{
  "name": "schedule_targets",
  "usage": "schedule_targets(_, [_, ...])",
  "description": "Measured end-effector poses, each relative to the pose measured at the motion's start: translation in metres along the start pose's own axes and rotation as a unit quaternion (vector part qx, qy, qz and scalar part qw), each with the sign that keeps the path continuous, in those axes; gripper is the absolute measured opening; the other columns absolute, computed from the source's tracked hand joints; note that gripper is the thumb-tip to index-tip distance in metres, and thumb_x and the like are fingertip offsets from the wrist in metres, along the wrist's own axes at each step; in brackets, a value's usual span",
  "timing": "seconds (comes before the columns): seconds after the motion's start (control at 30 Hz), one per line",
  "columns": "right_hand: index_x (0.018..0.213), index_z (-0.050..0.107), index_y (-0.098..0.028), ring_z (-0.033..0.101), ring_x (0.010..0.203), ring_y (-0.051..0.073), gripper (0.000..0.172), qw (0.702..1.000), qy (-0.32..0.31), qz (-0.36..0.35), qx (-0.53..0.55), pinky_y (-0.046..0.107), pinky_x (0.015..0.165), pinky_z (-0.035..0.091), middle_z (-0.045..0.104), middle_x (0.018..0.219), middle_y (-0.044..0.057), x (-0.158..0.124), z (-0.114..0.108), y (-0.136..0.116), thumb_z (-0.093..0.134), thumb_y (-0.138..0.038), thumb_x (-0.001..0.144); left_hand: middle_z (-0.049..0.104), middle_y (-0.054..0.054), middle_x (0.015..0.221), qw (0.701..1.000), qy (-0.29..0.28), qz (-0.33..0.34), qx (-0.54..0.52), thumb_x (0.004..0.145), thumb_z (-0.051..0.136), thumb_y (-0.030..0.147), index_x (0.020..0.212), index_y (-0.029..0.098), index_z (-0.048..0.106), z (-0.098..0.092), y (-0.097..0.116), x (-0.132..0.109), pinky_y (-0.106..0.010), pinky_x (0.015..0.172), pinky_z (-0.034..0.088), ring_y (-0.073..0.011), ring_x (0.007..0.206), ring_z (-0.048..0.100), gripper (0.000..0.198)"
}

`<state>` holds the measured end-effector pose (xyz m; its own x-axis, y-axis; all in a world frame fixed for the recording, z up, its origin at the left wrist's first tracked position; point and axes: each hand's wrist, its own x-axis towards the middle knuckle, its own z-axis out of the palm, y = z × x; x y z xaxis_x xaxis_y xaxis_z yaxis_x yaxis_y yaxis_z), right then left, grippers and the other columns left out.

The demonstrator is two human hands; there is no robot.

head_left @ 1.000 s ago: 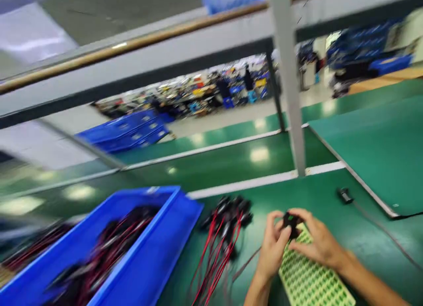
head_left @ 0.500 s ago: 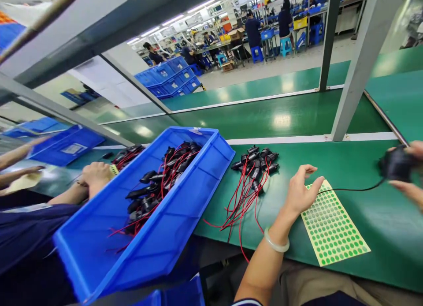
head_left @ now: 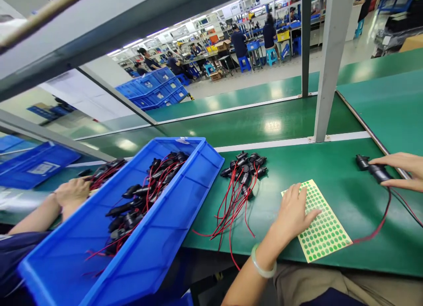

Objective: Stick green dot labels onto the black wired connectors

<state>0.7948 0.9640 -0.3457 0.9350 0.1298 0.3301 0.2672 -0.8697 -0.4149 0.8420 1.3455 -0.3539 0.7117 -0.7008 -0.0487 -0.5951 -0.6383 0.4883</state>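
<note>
My left hand (head_left: 295,209) rests, fingers spread, on the upper left part of a pale yellow sheet of green round stickers (head_left: 325,229) lying on the green table. At the right, my right hand (head_left: 405,169) grips a small black cylindrical pump (head_left: 380,173) between thumb and fingers, just over the tabletop. Red and black wires trail down from it. A black nozzle-like piece (head_left: 362,162) shows at its left end; whether it belongs to the same pump I cannot tell. Left of the sheet lies a pile of similar black pumps (head_left: 246,171) with red wires.
A long blue bin (head_left: 172,226) holding more wired pumps stands tilted at my left. Beyond it are a co-worker's hands (head_left: 71,193) and another blue bin (head_left: 39,167). A metal post (head_left: 330,68) and a thin rod (head_left: 373,125) bound the table's far side.
My left hand has come down flat onto the sticker sheet. The pump in my right hand, blurred before, is now lower and nearly still, with its wires hanging toward me. The camera view has turned right.
</note>
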Motion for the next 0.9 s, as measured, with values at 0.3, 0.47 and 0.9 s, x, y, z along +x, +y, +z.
schedule_targets(0.3, [0.111, 0.075, -0.020, 0.062, 0.110, 0.041, 0.073, 0.995, -0.087, -0.001, -0.043, 0.058, 0.086, 0.046, 0.072, 0.107, 0.021, 0.039, 0.069, 0.067, 0.056, -0.078, 0.071, 0.003, -0.020, 0.165, 0.988, -0.106, -0.073, 0.082, 0.082, 0.045, 0.081, 0.157, 0.002, 0.012, 0.024, -0.019, -0.023, -0.060, 0.125, 0.014, -0.0352, 0.155, 0.004, 0.114])
schedule_targets(0.47, [0.108, 0.062, -0.025, 0.065, 0.099, 0.028, 0.036, 0.998, -0.036, 0.049, -0.001, 0.043, 0.083, 0.050, 0.071, 0.110, 0.009, 0.039, 0.063, -0.016, 0.046, -0.051, 0.090, 0.005, -0.019, 0.166, 0.991, -0.087, -0.034, 0.094, 0.084, 0.035, 0.084, 0.157, 0.003, 0.012, 0.023, -0.022, -0.002, -0.059, 0.125, 0.014, -0.0356, 0.155, 0.004, 0.112])
schedule_targets(0.9, [0.099, 0.062, -0.018, 0.061, 0.087, 0.023, 0.027, 0.999, -0.028, 0.030, -0.012, 0.038, 0.079, 0.049, 0.066, 0.095, 0.007, 0.055, 0.165, -0.092, 0.038, -0.031, 0.101, 0.011, -0.019, 0.165, 0.988, -0.049, -0.006, 0.147, 0.090, 0.025, 0.079, 0.156, 0.000, 0.018, 0.037, -0.016, 0.020, -0.054, 0.124, 0.021, -0.0327, 0.155, 0.011, 0.103])
